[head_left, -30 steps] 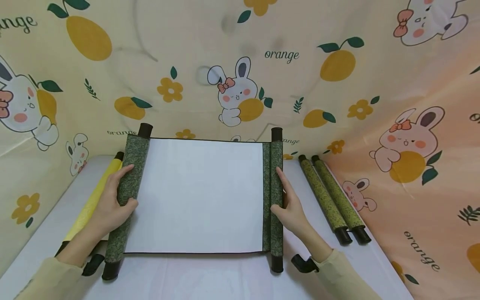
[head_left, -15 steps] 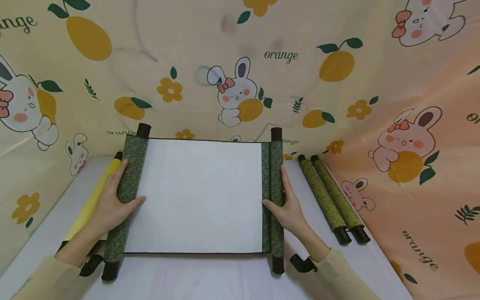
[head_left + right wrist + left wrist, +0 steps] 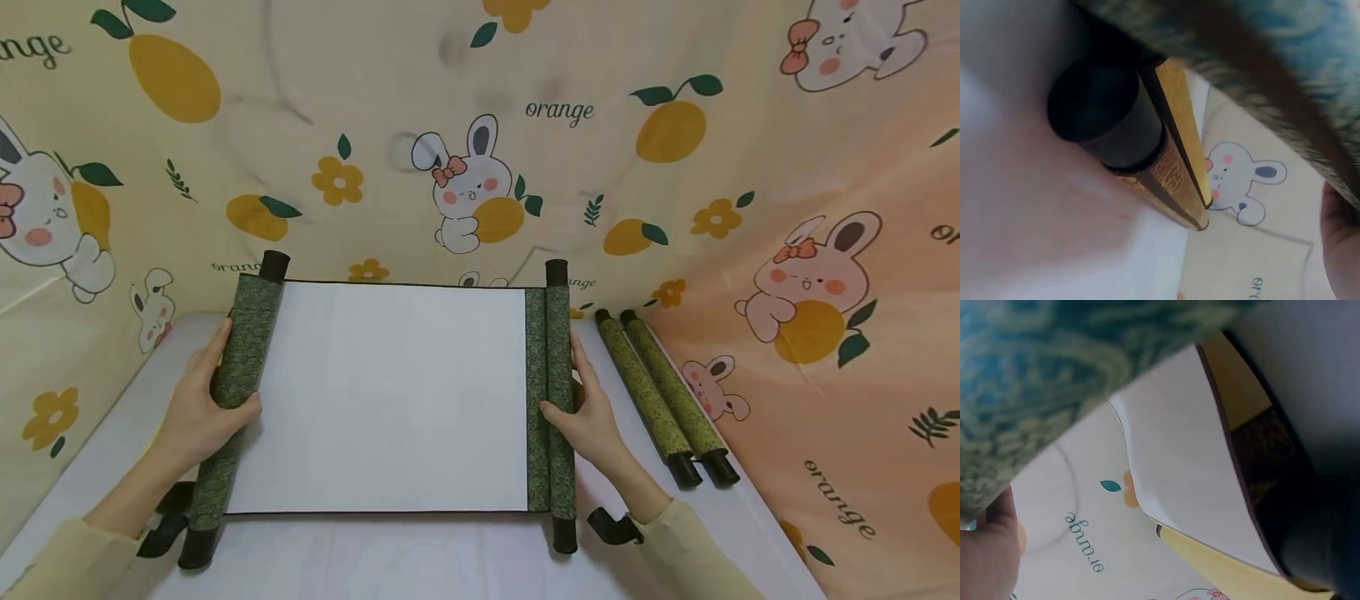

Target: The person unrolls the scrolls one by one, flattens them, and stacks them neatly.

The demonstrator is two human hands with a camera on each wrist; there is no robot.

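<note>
A hanging scroll with a blank white sheet (image 3: 390, 400), green brocade borders and black knobs is held up, partly unrolled, in the head view. My left hand (image 3: 198, 408) grips its thicker left roll (image 3: 243, 350), thumb in front and fingers behind. On the right, my right hand (image 3: 596, 421) holds the slimmer roll (image 3: 559, 358) in the same way, the thumb lying at the border strip. Brocade (image 3: 1041, 381) fills the top of the left wrist view, above part of my left hand (image 3: 988, 562). The right wrist view catches the brocade (image 3: 1285, 69) and an edge of my right hand (image 3: 1341, 250).
Two rolled olive scrolls (image 3: 652, 392) with black knobs lie side by side on the white table (image 3: 375, 558), to the right. A yellow rolled scroll (image 3: 1222, 562) lies at the left, mostly hidden behind the arm in the head view. A printed cloth (image 3: 420, 75) hangs behind.
The left roll has moved left and slightly nearer, and a little more white sheet shows. The right roll has shifted slightly right. Both thumbs have changed place on the rolls.
</note>
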